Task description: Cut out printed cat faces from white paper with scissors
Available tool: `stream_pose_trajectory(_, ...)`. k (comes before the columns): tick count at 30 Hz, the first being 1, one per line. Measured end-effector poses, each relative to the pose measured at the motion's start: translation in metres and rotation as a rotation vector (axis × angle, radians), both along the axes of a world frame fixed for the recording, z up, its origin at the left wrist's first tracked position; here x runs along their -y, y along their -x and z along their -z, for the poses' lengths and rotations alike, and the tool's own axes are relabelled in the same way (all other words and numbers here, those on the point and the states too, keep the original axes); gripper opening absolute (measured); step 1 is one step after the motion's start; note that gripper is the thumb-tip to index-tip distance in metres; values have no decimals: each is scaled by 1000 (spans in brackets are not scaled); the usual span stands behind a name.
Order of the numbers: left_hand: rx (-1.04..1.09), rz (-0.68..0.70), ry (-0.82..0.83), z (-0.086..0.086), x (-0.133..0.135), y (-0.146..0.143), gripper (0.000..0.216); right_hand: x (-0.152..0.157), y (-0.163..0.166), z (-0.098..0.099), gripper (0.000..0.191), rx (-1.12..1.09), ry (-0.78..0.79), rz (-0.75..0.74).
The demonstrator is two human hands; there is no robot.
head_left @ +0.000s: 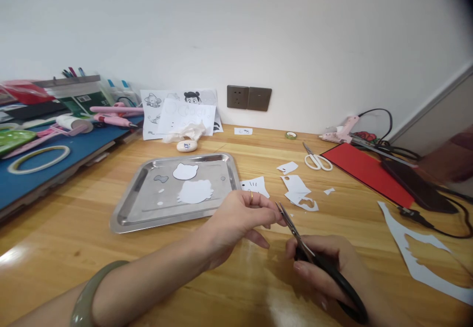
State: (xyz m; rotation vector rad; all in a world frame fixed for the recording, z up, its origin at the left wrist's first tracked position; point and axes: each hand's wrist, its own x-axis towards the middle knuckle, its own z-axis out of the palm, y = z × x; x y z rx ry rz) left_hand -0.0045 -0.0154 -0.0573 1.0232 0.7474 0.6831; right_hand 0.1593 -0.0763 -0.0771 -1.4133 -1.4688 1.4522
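Black-handled scissors [306, 253] are in my right hand [328, 263], its fingers around the handles and the blades pointing up and left. My left hand [244, 216] meets the blade tips with thumb and fingertips pinched together; whatever they pinch is too small or hidden to make out. Behind my left hand lies a paper piece with drawn lines [256, 186]. Left of it, a metal tray [125, 213] holds a white cat-head cutout [185, 171], a second white cutout [195, 192], a grey bow-like piece [161, 178] and tiny bits.
Paper scraps [295, 185] lie beyond the scissors, with a large paper offcut [410, 253] at right. White-handled scissors [318, 161], a tape roll [290, 135], a red sheet [369, 171] and a pink glue gun [342, 130] sit behind. A blue mat [22, 184] with craft supplies stands left.
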Motion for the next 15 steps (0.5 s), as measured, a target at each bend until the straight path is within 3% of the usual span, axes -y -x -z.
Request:
stream_pose_trajectory(7,0,-8,10,0,-1,0,4,0,3,-7,18,49,42,38)
stream_pose_trajectory(15,-4,-7,1,0,-1,1,4,1,2,-1,22,-23,0,46)
